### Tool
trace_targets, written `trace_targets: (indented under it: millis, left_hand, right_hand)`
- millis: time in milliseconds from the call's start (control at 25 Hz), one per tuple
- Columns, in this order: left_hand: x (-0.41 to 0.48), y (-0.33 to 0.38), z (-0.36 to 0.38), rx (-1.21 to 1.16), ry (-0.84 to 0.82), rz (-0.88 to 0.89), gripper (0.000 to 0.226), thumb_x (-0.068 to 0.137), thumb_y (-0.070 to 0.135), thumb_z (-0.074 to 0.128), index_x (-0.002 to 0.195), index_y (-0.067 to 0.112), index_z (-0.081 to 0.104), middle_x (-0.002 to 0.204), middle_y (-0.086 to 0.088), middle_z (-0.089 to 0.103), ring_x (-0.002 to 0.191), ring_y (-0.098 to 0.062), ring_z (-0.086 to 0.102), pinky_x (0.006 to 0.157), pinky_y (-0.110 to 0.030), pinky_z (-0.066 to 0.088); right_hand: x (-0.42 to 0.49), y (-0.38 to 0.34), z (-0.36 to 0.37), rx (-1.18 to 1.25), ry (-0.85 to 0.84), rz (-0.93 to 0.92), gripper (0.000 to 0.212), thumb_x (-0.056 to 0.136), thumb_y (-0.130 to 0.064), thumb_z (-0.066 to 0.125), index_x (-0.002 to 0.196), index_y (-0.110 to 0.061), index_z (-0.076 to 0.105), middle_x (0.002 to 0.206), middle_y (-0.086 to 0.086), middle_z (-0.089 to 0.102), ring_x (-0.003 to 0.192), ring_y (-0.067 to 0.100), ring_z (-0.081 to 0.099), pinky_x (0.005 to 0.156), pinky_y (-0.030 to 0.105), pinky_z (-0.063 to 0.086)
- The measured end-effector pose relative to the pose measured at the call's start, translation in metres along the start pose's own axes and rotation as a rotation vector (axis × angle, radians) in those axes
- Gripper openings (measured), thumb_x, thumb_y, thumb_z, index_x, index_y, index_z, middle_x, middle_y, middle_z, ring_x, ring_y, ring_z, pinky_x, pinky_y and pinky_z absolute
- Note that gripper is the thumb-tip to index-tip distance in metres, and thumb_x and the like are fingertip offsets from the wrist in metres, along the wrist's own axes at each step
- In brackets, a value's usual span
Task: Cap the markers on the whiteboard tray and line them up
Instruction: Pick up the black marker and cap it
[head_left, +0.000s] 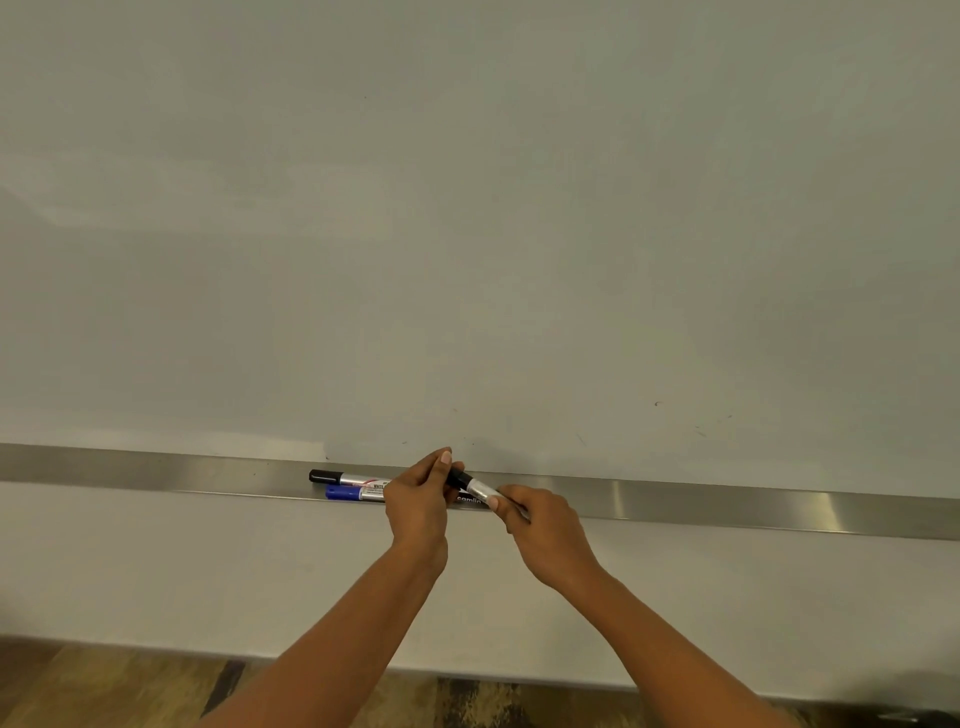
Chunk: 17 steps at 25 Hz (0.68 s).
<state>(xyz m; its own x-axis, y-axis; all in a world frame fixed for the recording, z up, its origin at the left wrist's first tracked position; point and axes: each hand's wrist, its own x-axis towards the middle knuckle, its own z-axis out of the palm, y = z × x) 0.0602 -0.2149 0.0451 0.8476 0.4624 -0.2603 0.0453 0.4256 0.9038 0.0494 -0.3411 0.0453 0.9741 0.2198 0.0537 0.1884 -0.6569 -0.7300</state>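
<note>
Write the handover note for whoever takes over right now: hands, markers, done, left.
Left hand pinches the black cap of a third marker, held at the tray; right hand grips its silver barrel.
On the tray, left of the hands: black-capped marker and blue-capped marker, side by side, caps pointing left.
Done: those two are capped and aligned.
Left: seat the cap (cannot tell if it is fully on), then lay this marker in line with them.
</note>
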Motion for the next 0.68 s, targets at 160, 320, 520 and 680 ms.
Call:
trace_targets:
  millis: [160, 320, 520, 680]
  left_hand:
    - [0.001, -0.001, -0.001, 0.006, -0.019, 0.006, 0.024, 0.085, 0.007, 0.057, 0.107, 0.0, 0.062, 0.076, -0.006, 0.065, 0.073, -0.015, 0.061, 0.078, -0.03, 0.051]
    - [0.003, 0.0, -0.001, 0.042, -0.048, 0.014, 0.022, 0.085, 0.008, 0.057, 0.106, 0.002, 0.063, 0.077, -0.007, 0.066, 0.074, -0.017, 0.061, 0.076, -0.03, 0.051]
    - [0.005, 0.0, -0.001, 0.068, -0.066, 0.021, 0.016, 0.085, 0.01, 0.057, 0.099, 0.007, 0.065, 0.075, -0.007, 0.066, 0.072, -0.018, 0.062, 0.073, -0.029, 0.052]
    - [0.015, 0.005, -0.002, 0.274, -0.173, 0.056, 0.014, 0.086, 0.015, 0.058, 0.095, 0.009, 0.067, 0.073, -0.003, 0.067, 0.074, -0.019, 0.064, 0.067, -0.021, 0.05]
  right_hand:
    - [0.0, -0.001, 0.001, 0.104, -0.038, 0.048, 0.025, 0.094, -0.032, 0.045, 0.09, -0.016, 0.064, 0.058, -0.006, 0.047, 0.051, 0.009, 0.04, 0.052, 0.025, 0.031]
    - [0.0, -0.001, 0.003, 0.227, -0.056, 0.116, 0.023, 0.093, -0.03, 0.047, 0.086, -0.018, 0.065, 0.058, -0.007, 0.048, 0.052, 0.009, 0.04, 0.054, 0.026, 0.032]
    - [0.0, 0.002, 0.003, 0.271, -0.065, 0.13, 0.021, 0.093, -0.03, 0.046, 0.079, -0.024, 0.062, 0.059, -0.007, 0.049, 0.052, 0.009, 0.039, 0.054, 0.025, 0.032]
    - [0.002, 0.009, 0.002, 0.237, -0.054, 0.105, 0.026, 0.094, -0.032, 0.044, 0.092, -0.015, 0.064, 0.06, -0.008, 0.049, 0.051, 0.008, 0.038, 0.053, 0.024, 0.031]
